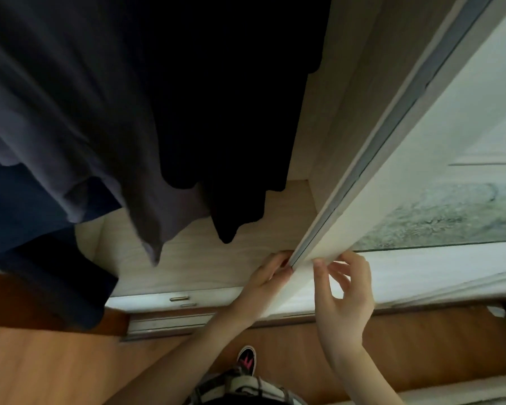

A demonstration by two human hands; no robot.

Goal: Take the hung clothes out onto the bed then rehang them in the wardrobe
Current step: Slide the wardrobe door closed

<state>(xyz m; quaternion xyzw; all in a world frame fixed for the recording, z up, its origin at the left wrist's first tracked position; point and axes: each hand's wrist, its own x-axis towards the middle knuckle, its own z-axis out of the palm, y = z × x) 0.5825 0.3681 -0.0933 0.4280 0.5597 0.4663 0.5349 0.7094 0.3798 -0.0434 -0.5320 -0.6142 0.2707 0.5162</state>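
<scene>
While a black-and-pink shoe (pixel 247 361) stands on the wooden floor (pixel 41 361) beneath the wrists, a person works both hands on the leading edge of a sliding wardrobe door (pixel 392 171). Left hand (pixel 265 283) curls its fingers around the door's edge from the wardrobe side; right hand (pixel 343 293) pinches the door's white face between thumb and bent fingers. Just beyond the fingertips lies the wardrobe's pale wooden shelf (pixel 216 258), with small drawers (pixel 173 301) below it. Farther in, above the fingers, the hung clothes remain on the rail: a grey-purple garment (pixel 70 112), a black garment (pixel 231 112) and a navy one (pixel 27 214). Fingers wrapped round the edge could be caught if the door slides shut against the frame.
</scene>
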